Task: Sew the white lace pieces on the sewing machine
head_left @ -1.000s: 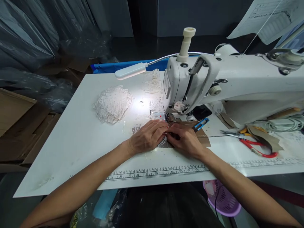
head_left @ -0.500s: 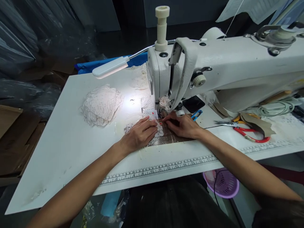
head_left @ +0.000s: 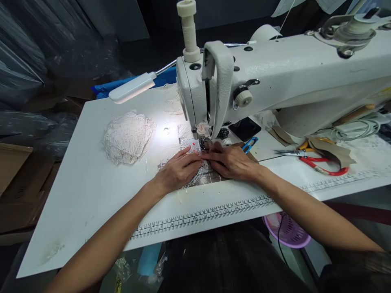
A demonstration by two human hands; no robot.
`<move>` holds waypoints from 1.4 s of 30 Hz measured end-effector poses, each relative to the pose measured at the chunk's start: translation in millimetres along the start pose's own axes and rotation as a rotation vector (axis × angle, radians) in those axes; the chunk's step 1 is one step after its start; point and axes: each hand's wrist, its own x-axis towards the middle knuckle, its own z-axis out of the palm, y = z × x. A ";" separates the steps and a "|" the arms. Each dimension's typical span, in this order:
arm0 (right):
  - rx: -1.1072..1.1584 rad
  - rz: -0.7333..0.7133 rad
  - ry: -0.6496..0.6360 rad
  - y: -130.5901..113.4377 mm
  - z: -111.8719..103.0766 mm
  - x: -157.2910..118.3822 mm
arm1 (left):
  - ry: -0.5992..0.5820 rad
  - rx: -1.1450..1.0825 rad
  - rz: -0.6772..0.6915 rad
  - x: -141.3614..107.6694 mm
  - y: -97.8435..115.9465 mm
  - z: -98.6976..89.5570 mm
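My left hand (head_left: 176, 171) and my right hand (head_left: 229, 162) lie flat side by side on a small piece of white lace (head_left: 200, 176), pressing it onto the bed of a white sewing machine (head_left: 275, 77). Their fingertips meet right at the presser foot (head_left: 204, 143), under the machine's head. The lace between the hands is mostly hidden by the fingers. A lamp on a flexible neck (head_left: 128, 87) lights the spot.
A heap of white lace (head_left: 128, 136) sits to the left on the white table (head_left: 91, 183). Blue thread snips (head_left: 249, 144), red-handled scissors (head_left: 317, 167) and cables lie to the right. A ruler strip (head_left: 201, 215) runs along the front edge; a purple basket (head_left: 287, 232) hangs below.
Both hands have slid forward with the lace, from the open table to right under the presser foot. My head has moved closer and lower towards the machine.
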 end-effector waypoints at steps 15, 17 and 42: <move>0.271 0.168 0.014 -1.7 -10.0 -4.2 | -0.056 -0.098 -0.061 -3.3 -3.2 -0.3; 0.250 0.150 0.004 -1.9 -9.5 -4.7 | -0.041 -0.090 -0.060 -3.1 -2.8 -0.4; -0.082 -0.058 -0.073 -13.6 -8.1 -7.8 | -0.030 0.121 -0.109 1.5 1.5 -9.5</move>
